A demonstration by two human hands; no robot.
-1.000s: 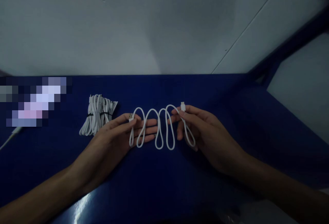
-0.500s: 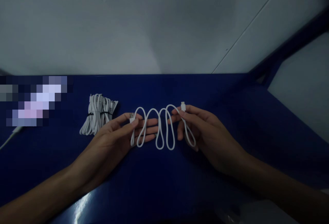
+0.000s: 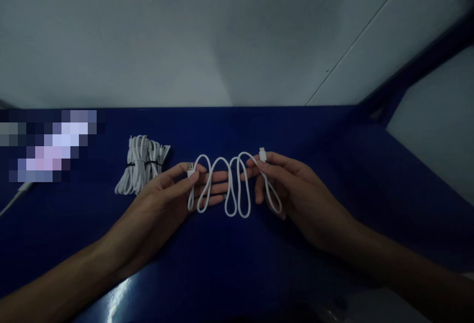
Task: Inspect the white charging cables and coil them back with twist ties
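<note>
A white USB charging cable [image 3: 244, 209] stretches between my hands in several loose zigzag loops. My left hand [image 3: 166, 192] pinches it by the larger USB plug between thumb and index finger; its other fingers extend behind the loops. At the opposite end, my right hand [image 3: 292, 180] grips the cable just below the smaller plug, whose tip points up. Behind my left wrist lie bundles of folded white cables [image 3: 138, 165], bound with black ties and partly covered by that hand.
The work surface is a glossy blue table [image 3: 222, 273], with a pale wall [image 3: 185, 41] along its far side. At the left sits a pixelated bright object [image 3: 61, 145] with a white cord [image 3: 15, 199] running from it. A blue frame bar [image 3: 418, 66] slants at the right.
My right hand has shifted very slightly to the left with its plug, and the loops have drawn a touch closer together. My left hand is practically still.
</note>
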